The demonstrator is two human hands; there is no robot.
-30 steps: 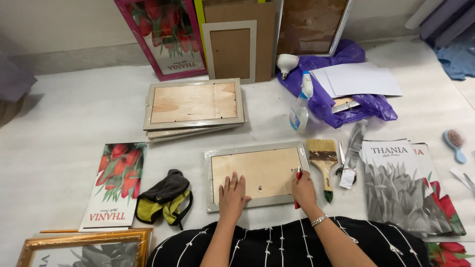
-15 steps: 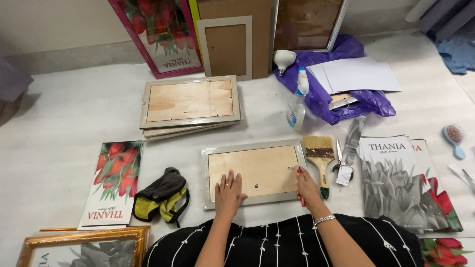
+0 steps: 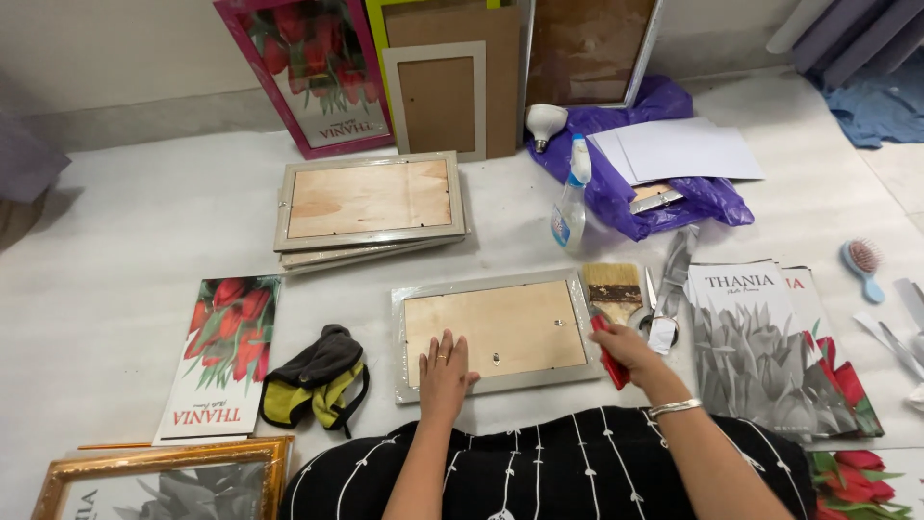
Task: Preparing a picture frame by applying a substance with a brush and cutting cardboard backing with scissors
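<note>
A silver picture frame (image 3: 496, 332) lies face down in front of me, its plywood back showing. My left hand (image 3: 445, 372) rests flat on the lower left of that backing, fingers spread. My right hand (image 3: 630, 349) is at the frame's right edge, closed around a red-handled tool (image 3: 609, 358) whose tip I cannot make out. A wide paintbrush (image 3: 612, 287) lies just beyond my right hand.
A stack of face-down frames (image 3: 370, 204) lies further back. A spray bottle (image 3: 570, 204), purple bag (image 3: 664, 178) with white sheets, scissors (image 3: 664, 299), flower prints (image 3: 760, 347), a tulip print (image 3: 223, 351), a dark-and-yellow cloth (image 3: 318, 376) and a gold frame (image 3: 154, 481) surround me. Upright frames (image 3: 438, 91) lean on the wall.
My view has shifted slightly. My right hand with the red tool has slid a little outward along the frame's right edge. My left hand stays flat on the backing.
</note>
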